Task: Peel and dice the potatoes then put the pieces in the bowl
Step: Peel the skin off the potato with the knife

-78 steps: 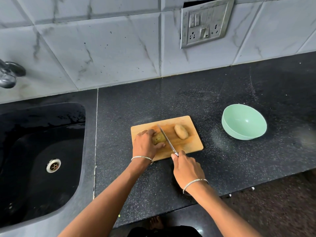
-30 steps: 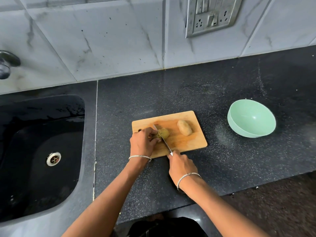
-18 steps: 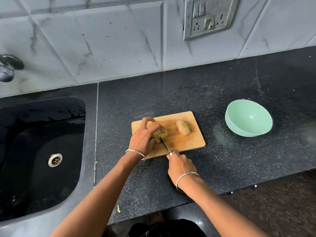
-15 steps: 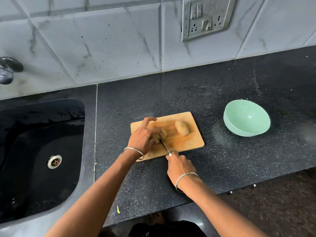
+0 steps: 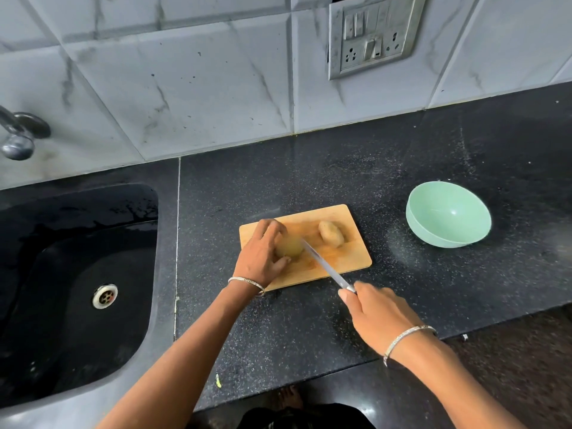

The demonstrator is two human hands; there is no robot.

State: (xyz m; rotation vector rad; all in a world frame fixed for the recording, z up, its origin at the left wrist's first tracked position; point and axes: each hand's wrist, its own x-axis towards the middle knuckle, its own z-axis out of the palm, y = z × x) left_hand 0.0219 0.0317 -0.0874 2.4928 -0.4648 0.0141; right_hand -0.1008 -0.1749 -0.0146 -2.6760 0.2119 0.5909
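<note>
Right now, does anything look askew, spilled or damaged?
Yes: the switch plate on the tiled wall seems loose, with dark gaps along its top and left edges. A small green scrap lies on the counter near its front edge.

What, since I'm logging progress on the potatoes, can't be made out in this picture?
All in the head view.
Held potato: partly covered by the left hand; whether it is peeled or cut is unclear.
Knife handle: hidden inside the right hand.
Blade tip: blurred against the potato.
Tap: cut off by the left edge.
</note>
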